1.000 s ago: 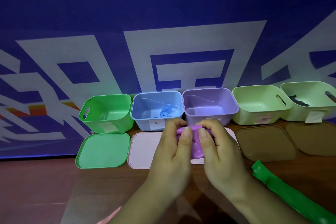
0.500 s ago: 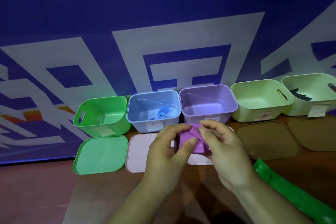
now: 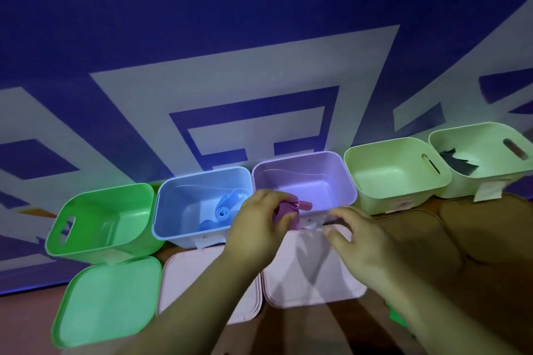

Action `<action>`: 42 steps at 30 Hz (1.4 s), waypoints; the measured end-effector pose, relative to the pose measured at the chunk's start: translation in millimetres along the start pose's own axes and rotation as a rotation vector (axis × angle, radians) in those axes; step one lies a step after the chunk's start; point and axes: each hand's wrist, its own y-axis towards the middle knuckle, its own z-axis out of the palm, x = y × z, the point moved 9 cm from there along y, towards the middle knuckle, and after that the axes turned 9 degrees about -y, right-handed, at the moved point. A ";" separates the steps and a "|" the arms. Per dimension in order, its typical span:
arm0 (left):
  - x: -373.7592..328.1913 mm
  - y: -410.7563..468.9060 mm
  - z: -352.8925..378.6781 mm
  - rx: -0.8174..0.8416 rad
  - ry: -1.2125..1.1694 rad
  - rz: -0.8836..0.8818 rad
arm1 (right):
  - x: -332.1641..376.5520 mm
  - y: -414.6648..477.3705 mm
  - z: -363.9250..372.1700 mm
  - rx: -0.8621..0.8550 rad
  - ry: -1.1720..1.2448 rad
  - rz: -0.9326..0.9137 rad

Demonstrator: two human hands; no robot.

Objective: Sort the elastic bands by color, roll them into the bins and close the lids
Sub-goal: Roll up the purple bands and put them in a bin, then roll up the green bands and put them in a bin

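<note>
Blue banner behind; left hand pinches a crumpled, loosely rolled purple elastic band over the near rim of the lilac plastic bin; right hand hovers relaxed, empty.

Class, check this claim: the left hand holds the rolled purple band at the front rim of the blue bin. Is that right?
Wrong bin. The head view shows the left hand holding the rolled purple band at the front rim of the purple bin.
</note>
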 end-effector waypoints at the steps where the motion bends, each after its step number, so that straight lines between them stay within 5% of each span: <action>1: 5.3 15.5 9.5 0.020 0.029 0.008 | -5.3 10.2 3.3 0.000 -0.027 -0.014; 5: 42.3 80.7 62.5 0.167 0.143 -0.071 | -28.4 57.6 14.0 -0.092 -0.237 -0.028; 10: 96.9 130.6 128.4 0.401 0.348 -0.159 | -50.1 95.7 44.4 0.017 -0.403 0.003; 19: 128.7 145.9 175.9 0.616 0.443 -0.201 | -58.2 97.7 54.8 -0.007 -0.420 -0.027; 27: 101.9 118.1 128.8 0.457 0.324 -0.212 | -45.8 60.5 34.8 -0.013 -0.342 -0.056; 35: 28.3 -1.6 102.0 0.245 0.293 -0.023 | -88.4 -28.6 15.1 -0.015 -0.194 0.006; 42: 15.6 -99.1 164.8 0.363 0.285 -0.051 | -161.6 -99.9 14.4 0.109 -0.225 0.101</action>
